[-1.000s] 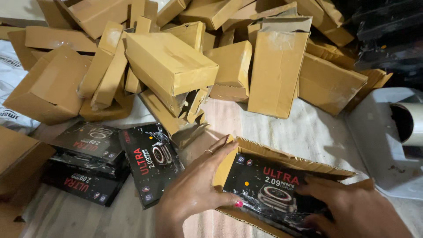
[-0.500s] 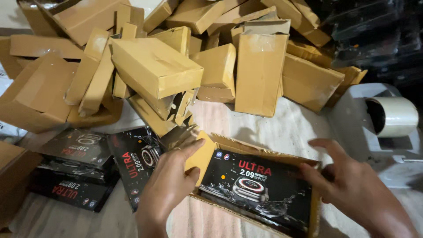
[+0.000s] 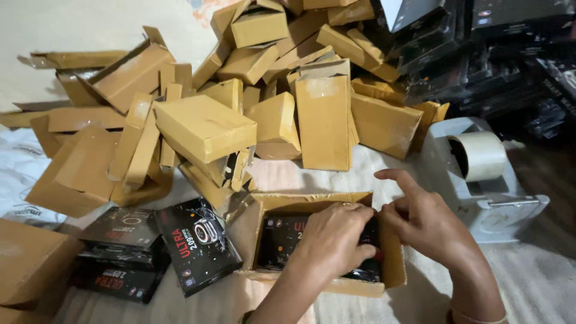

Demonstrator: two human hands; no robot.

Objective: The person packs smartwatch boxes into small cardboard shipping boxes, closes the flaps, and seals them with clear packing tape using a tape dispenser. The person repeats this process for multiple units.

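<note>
An open brown cardboard carton lies in front of me on a pale cloth. Inside it sits a black product box with a watch picture on its lid. My left hand rests palm-down on that black box, fingers curled over its right end. My right hand grips the carton's right side, index finger stretched out above the rim. Which fingers touch the black box is hidden by the left hand.
A heap of brown cartons fills the back. Several black product boxes lie stacked at the left. A white tape dispenser with a pale roll stands at the right, dark boxes behind it. A large brown carton sits at far left.
The view has tilted and the carton now lies lower and squarer. My left hand slid from the carton's left edge onto the black box; my right hand moved in to its right end.
</note>
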